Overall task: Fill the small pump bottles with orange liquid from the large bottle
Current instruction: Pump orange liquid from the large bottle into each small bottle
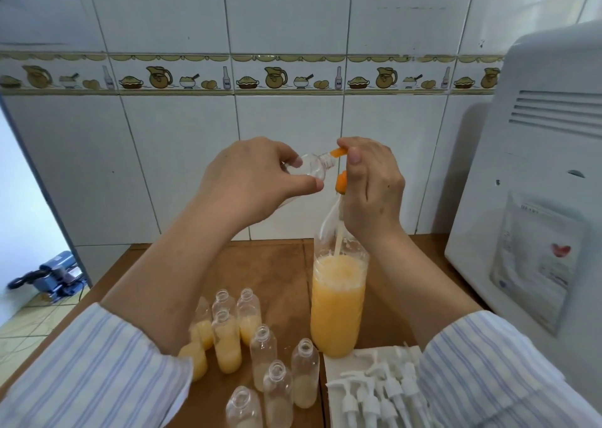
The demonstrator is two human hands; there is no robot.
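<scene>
My left hand [250,179] holds a small clear bottle [314,166] tilted on its side, neck pointing right. My right hand [371,186] presses the orange pump [340,166] fitted on the large bottle [338,300], its nozzle at the small bottle's mouth. The large bottle stands upright on the wooden table [267,264], over half full of orange liquid, a dip tube visible inside. In front stand several small open bottles [260,339]; the left ones hold more orange liquid than the right ones.
Several white pump heads [378,391] lie on a white sheet at the front right. A large white appliance [534,183] stands at the right. Tiled wall behind. Left of the table, the floor shows a blue device [55,274].
</scene>
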